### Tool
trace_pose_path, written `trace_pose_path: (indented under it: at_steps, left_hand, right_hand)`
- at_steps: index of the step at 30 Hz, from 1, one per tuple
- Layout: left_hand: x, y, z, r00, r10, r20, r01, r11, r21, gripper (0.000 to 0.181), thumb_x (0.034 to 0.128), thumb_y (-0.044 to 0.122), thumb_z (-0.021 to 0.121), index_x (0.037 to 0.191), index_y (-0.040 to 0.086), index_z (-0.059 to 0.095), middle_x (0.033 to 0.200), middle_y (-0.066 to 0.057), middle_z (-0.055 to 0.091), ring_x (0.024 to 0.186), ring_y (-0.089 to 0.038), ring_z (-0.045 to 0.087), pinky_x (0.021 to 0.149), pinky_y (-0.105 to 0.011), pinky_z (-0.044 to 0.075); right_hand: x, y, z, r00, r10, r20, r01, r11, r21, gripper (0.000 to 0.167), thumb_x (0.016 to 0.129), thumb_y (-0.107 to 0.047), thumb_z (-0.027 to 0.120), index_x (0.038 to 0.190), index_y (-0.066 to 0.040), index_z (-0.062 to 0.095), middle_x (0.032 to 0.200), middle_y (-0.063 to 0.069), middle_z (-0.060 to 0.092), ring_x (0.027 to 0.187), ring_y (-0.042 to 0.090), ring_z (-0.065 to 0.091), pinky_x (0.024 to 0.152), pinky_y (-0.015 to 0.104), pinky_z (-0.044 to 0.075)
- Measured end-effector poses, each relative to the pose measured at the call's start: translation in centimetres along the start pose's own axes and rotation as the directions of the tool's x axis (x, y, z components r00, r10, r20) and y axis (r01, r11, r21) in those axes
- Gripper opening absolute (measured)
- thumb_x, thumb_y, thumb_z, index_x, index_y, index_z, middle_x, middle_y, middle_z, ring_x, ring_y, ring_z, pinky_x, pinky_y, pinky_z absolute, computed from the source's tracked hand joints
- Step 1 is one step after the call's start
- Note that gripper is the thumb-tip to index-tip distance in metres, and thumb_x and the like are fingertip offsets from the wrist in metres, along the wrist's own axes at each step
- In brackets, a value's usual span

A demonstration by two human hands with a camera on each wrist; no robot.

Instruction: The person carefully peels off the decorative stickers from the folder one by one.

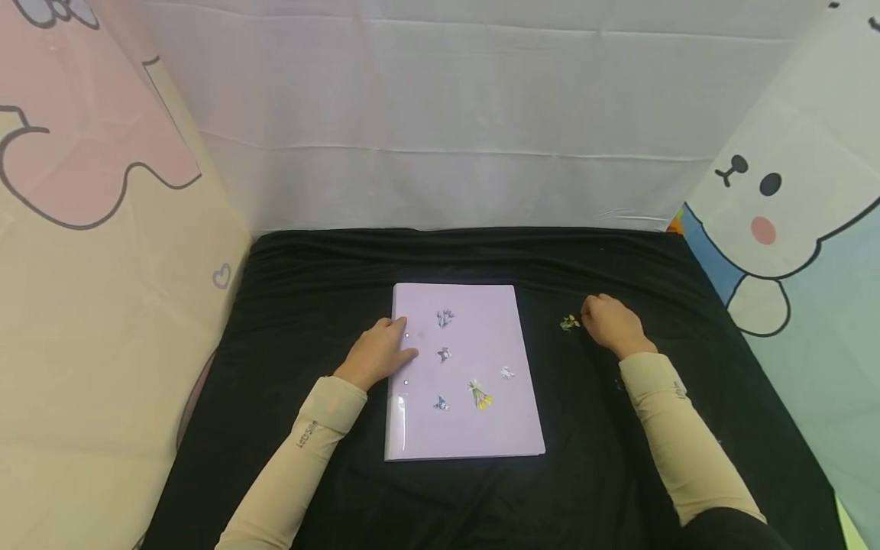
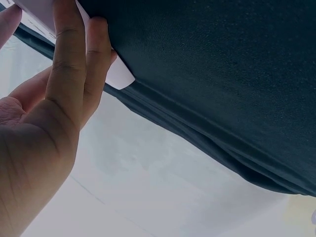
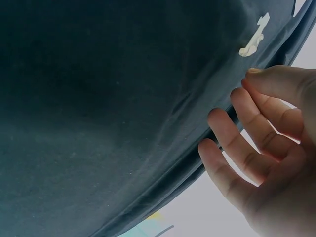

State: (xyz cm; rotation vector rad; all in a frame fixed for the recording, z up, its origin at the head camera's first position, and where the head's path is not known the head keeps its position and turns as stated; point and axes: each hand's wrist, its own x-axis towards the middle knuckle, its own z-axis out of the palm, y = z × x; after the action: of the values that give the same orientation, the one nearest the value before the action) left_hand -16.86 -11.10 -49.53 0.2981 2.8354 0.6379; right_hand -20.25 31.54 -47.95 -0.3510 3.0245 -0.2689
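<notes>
A pale lilac ring binder or folder (image 1: 457, 428) lies on the black cloth, with several small flower and butterfly stickers on its cover. One is a yellow bouquet sticker (image 1: 480, 396). My left hand (image 1: 376, 353) rests at the binder's left edge, thumb on the cover; in the left wrist view its fingers (image 2: 69, 64) lie fairly straight along that edge. To the right, my right hand (image 1: 613, 325) is beside a small green-yellow plant sticker (image 1: 569, 322) on the cloth. The right wrist view shows this piece (image 3: 254, 37) apart from the fingertips, which are loosely bent, thumb near index.
Black cloth (image 1: 316, 489) covers the table. A white curtain (image 1: 440, 114) hangs behind it, and printed cartoon sheets (image 1: 103, 321) stand at both sides. A tiny pale piece (image 1: 619, 384) lies by the right sleeve, too small to make out.
</notes>
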Motion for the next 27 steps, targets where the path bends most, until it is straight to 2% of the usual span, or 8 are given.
trace_pose_path:
  at_steps: [16,22,27]
  left_hand:
    - [-0.1,-0.1,0.0,1.000,0.001,-0.002,-0.001,1.000,-0.015,0.069,0.0924,0.029,0.075,0.148,0.001,0.045,0.140,-0.025,0.051,0.110,-0.036,0.061,0.092,-0.048,0.052]
    - [-0.1,-0.1,0.1,1.000,-0.001,-0.003,0.001,1.000,-0.017,0.069,0.0922,0.030,0.075,0.148,0.001,0.045,0.140,-0.025,0.051,0.110,-0.035,0.061,0.092,-0.048,0.052]
    - [-0.1,-0.1,0.1,1.000,-0.008,0.004,0.008,1.000,-0.012,0.070,0.0922,0.030,0.075,0.148,0.002,0.045,0.140,-0.024,0.050,0.111,-0.035,0.060,0.092,-0.048,0.051]
  right_hand:
    - [1.1,-1.1,0.1,0.999,0.007,-0.038,-0.007,1.000,0.007,0.017,0.096,-0.007,0.059,0.106,0.004,0.067,0.099,0.021,0.062,0.090,0.038,0.062,0.076,0.054,0.052]
    - [2.1,-2.8,0.3,0.998,-0.003,-0.061,0.003,1.000,0.002,0.017,0.095,-0.011,0.063,0.103,0.003,0.066,0.094,0.018,0.062,0.084,0.034,0.062,0.073,0.053,0.052]
    - [3.1,-5.2,0.4,0.997,-0.024,-0.070,0.024,1.000,0.006,0.019,0.096,-0.014,0.065,0.104,0.002,0.066,0.092,0.014,0.062,0.079,0.029,0.061,0.070,0.049,0.053]
